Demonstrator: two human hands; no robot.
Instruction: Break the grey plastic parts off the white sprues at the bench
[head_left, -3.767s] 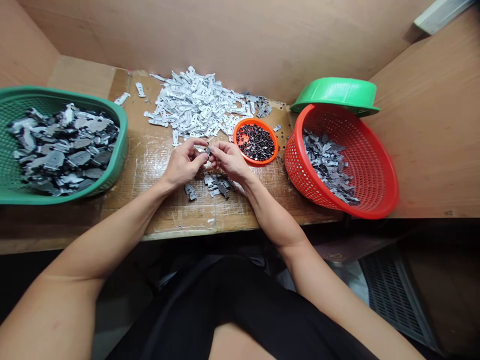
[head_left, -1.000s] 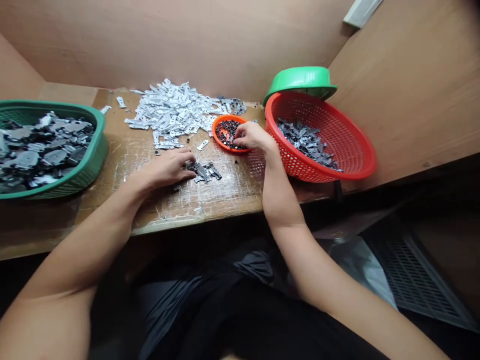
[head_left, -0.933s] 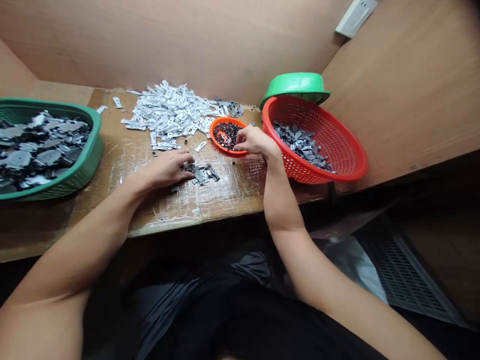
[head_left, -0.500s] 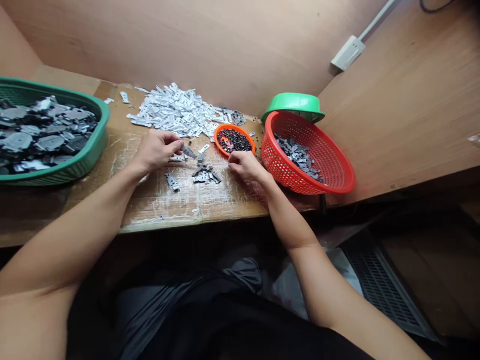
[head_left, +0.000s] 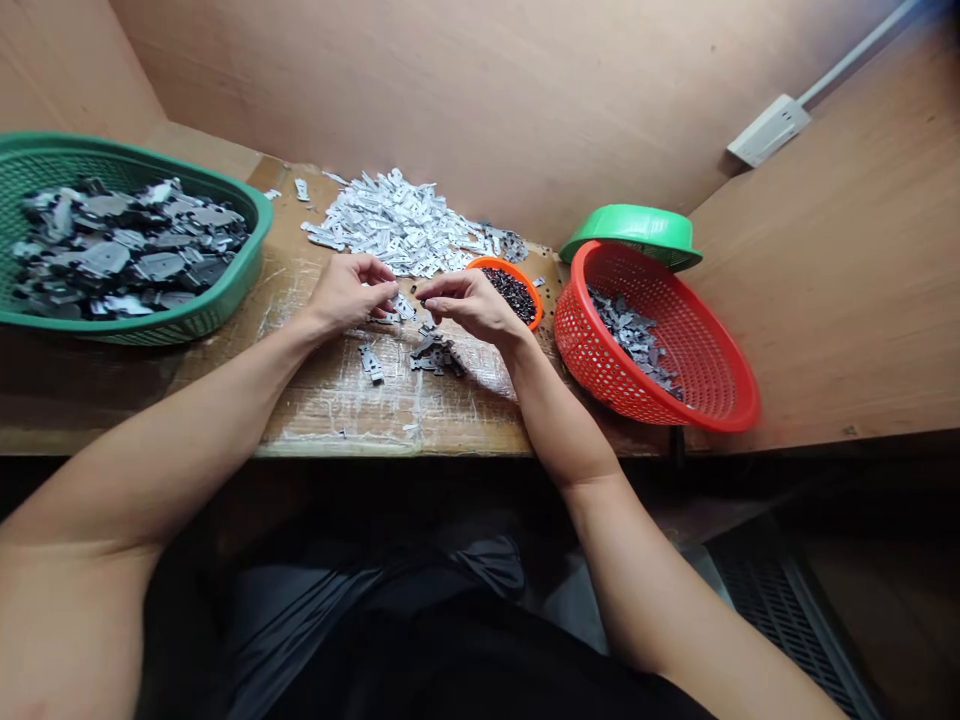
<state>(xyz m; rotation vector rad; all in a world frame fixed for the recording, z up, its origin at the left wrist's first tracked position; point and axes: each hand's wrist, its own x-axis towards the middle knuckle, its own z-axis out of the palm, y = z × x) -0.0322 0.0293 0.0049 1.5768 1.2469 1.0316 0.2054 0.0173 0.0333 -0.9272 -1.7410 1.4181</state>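
My left hand point(head_left: 351, 293) is closed in a pinch at the end of a small flat metal plate point(head_left: 405, 308), over the middle of the table. Facing it, my right hand point(head_left: 474, 303) pinches a tiny black part point(head_left: 422, 300) between thumb and fingertips, just off the plate's right end. Its exact shape is too small to make out. Just below the hands lies a small cluster of grey metal pieces point(head_left: 436, 356). A single metal piece point(head_left: 371, 364) rests to the left of that cluster. Behind my right hand stands an orange dish point(head_left: 538, 300) of small black parts, partly hidden.
A heap of pale metal plates point(head_left: 397, 225) lies against the back wall. On the left stands a green basket point(head_left: 259, 235) full of metal assemblies. To the right, a tilted red basket point(head_left: 720, 350) holds grey pieces, with a light green basin point(head_left: 637, 228) behind it.
My right hand has left the edge of the orange dish and come left, close to my left hand, with a tiny black part. The camera view has shifted left.
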